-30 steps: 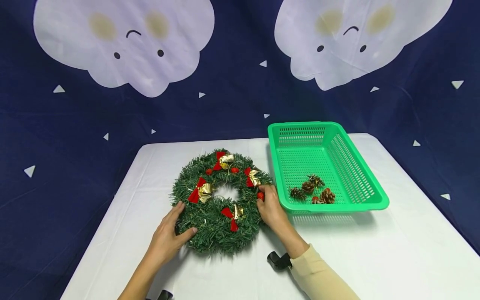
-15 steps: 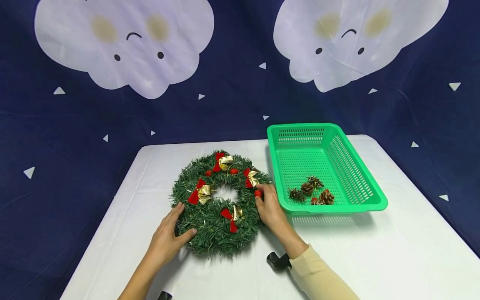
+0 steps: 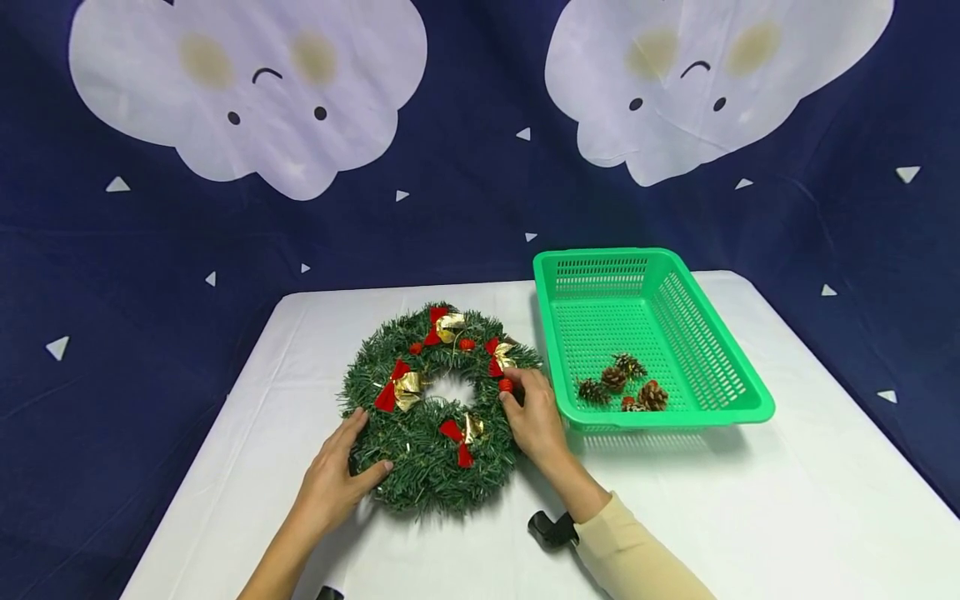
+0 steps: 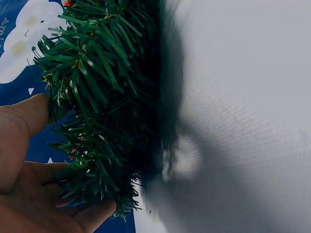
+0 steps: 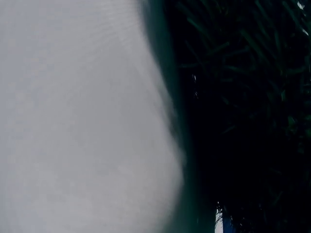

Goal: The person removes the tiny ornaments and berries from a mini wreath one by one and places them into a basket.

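Wreath: a round green wreath (image 3: 431, 479) lies on the desk (image 3: 810, 517), left of the basket (image 3: 675, 418), with white cloth showing through its central hole.
Left hand: the left hand (image 3: 330, 479) grips the wreath's near left edge; the thumb rests on top of the greenery while the other fingers (image 4: 99, 213) curl against the outer side, as the left wrist view also shows.
Right hand: the right hand (image 3: 535, 417) is over the wreath's right side, its thumb and index finger pinching a red ball (image 3: 506, 385) just beside the nearest bow there.
Bows: four red-and-gold bows (image 3: 406, 389) sit around the ring, at the far side, the upper right, the left and the near side.
Other red balls: two small red balls (image 3: 467, 344) sit in the greenery on either side of the far bow.
Basket: green plastic with slotted walls, standing on the desk near the right hand.
Pine cones: several brown pine cones (image 3: 653, 395) lie together at the near end of the basket, with touches of red among them.
Right arm: a cream sleeve (image 3: 633, 546) covers the forearm, a black device (image 3: 551, 531) near the wrist.
Right wrist view: dark and blurred, mostly shadowed greenery beside white cloth.
Backdrop: a dark blue backdrop (image 3: 472, 221) with upside-down cloud faces and pale triangles behind the desk.
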Motion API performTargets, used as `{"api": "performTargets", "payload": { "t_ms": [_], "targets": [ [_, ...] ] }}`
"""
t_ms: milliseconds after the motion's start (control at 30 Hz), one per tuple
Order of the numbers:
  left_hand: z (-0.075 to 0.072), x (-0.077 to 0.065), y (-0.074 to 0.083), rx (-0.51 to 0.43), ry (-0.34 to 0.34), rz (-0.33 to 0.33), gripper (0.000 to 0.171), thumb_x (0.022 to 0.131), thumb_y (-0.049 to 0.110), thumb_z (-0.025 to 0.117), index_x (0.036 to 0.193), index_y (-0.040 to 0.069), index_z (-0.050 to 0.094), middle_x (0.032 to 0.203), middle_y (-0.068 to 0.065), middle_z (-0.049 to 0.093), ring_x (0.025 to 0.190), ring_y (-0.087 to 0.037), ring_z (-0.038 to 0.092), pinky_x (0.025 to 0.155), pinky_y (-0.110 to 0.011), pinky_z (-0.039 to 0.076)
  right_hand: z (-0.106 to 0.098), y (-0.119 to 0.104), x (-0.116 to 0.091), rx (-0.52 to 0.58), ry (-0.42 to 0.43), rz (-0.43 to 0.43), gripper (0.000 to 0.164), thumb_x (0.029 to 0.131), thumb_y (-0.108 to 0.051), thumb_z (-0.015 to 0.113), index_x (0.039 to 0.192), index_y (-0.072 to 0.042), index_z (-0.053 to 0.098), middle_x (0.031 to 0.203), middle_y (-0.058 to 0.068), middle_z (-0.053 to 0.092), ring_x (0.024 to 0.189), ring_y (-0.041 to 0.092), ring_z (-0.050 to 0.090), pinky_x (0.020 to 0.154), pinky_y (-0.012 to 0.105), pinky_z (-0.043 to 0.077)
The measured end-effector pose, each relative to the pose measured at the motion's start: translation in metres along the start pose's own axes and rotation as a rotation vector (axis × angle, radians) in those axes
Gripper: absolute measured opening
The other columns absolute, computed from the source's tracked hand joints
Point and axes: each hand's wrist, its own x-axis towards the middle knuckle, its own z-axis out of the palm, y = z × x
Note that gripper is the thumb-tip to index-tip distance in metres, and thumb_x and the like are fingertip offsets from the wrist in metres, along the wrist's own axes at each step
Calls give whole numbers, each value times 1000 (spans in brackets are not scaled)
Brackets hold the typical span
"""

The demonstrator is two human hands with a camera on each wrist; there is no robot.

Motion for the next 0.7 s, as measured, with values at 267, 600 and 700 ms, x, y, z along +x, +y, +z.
{"api": "performTargets", "payload": {
  "t_ms": [267,600,700],
  "targets": [
    [1,-1,0,3,-8,-8,80,85,35,68,148,5,28,157,-15,22,140,-44,23,107,-67,24,0,-5,-5,-6,67,-176,33,80,-7,71,112,-6,64,105,9,65,101,26,62,89,43,51],
    [1,0,-1,9,-6,-2,80,85,35,68,148,5,28,157,-15,22,140,-44,24,107,-67,24,-25,-29,1,107,72,-273,37,79,-4,72,114,-2,62,104,9,65,96,22,61,85,38,53],
    [1,1,-1,11,-4,0,80,85,35,68,148,5,28,157,-15,22,140,-44,24,107,-67,24,-37,-34,7,124,56,-228,37,80,-5,71,115,-4,62,106,10,65,96,24,61,84,40,52]
  ]
}}
